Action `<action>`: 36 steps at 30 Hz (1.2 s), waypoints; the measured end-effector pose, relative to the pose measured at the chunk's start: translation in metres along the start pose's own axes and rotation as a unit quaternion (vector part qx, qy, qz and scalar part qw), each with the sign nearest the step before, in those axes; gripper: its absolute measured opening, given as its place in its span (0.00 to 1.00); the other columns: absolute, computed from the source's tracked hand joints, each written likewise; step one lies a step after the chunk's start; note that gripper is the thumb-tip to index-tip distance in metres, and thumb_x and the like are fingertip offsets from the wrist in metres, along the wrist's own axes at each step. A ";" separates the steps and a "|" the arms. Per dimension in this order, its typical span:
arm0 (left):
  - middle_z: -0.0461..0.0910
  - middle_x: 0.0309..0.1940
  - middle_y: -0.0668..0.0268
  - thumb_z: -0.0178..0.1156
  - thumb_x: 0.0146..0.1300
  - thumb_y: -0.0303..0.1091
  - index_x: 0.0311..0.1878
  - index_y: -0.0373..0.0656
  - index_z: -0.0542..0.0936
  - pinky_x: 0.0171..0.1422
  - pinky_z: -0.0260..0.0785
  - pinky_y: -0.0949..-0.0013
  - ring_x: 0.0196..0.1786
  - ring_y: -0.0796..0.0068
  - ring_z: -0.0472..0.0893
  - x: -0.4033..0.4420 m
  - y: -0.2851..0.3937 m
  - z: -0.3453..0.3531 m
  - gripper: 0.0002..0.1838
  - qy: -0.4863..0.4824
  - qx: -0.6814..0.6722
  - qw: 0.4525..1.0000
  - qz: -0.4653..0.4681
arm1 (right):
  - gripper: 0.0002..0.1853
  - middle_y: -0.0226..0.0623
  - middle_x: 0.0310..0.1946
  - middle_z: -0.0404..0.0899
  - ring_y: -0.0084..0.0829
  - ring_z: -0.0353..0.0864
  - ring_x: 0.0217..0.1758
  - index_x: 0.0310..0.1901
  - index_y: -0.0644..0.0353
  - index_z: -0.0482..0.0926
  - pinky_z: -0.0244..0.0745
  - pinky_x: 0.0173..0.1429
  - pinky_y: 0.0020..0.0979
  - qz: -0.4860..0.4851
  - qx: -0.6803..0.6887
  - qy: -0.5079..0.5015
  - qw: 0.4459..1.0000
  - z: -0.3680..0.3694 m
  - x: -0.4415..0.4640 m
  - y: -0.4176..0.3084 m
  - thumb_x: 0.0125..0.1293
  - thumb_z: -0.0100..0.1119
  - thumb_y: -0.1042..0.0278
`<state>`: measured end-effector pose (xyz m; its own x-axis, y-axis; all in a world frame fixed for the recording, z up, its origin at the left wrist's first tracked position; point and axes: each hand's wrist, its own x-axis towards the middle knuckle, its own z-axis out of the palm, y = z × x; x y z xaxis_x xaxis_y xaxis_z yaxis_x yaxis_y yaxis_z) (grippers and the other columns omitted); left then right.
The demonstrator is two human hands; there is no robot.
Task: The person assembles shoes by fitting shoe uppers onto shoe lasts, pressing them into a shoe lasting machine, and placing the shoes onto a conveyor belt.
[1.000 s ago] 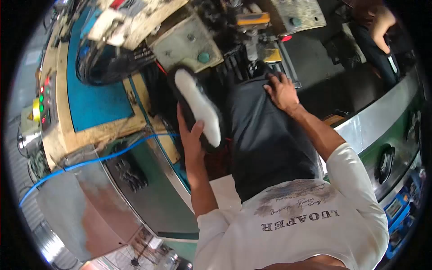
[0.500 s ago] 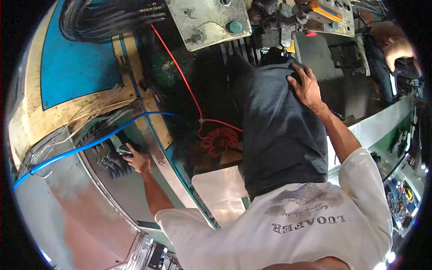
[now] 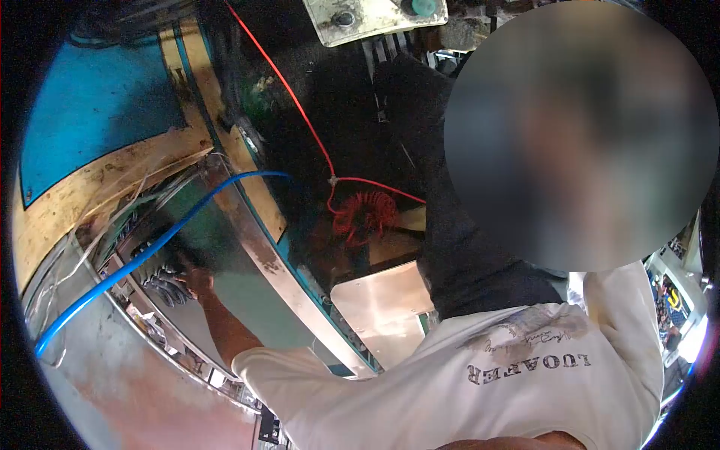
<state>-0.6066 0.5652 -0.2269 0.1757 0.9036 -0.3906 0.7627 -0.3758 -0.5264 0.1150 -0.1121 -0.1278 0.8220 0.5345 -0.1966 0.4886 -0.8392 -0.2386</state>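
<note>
My left hand (image 3: 198, 283) reaches into a recess on the left side. Its fingers are at a row of dark, curved parts (image 3: 166, 286), whose kind I cannot make out. Shadow covers the fingertips, so whether they grip one of these parts does not show. A large round blur covers the right side of the view and hides my right hand and forearm. My dark trousers (image 3: 472, 255) show to the left of the blur.
A blue hose (image 3: 161, 238) crosses in front of the recess. A red coiled air hose (image 3: 365, 217) hangs near the middle, above a pale metal plate (image 3: 382, 304). A control box (image 3: 375, 19) with buttons stands at the top. Blue-and-cream machine panelling (image 3: 105, 105) is at upper left.
The view has shifted, and the control box sits higher. My left hand has moved left and down, closer against the dark parts. My right hand, earlier resting on my trouser leg, is now hidden.
</note>
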 end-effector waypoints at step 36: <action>0.76 0.66 0.39 0.60 0.77 0.42 0.72 0.29 0.71 0.69 0.77 0.45 0.67 0.47 0.78 -0.316 0.499 -0.223 0.30 0.064 -0.245 0.747 0.614 | 0.31 0.57 0.61 0.76 0.60 0.77 0.67 0.70 0.55 0.72 0.77 0.69 0.54 0.613 0.044 0.159 0.773 -0.003 -0.512 0.382 0.65 0.65 0.67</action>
<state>-0.1429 0.1377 -0.1976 0.9650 -0.0368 -0.2596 0.1083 -0.8458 0.5224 -0.1185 -0.7069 -0.1150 0.6895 -0.7192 -0.0864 -0.7237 -0.6789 -0.1242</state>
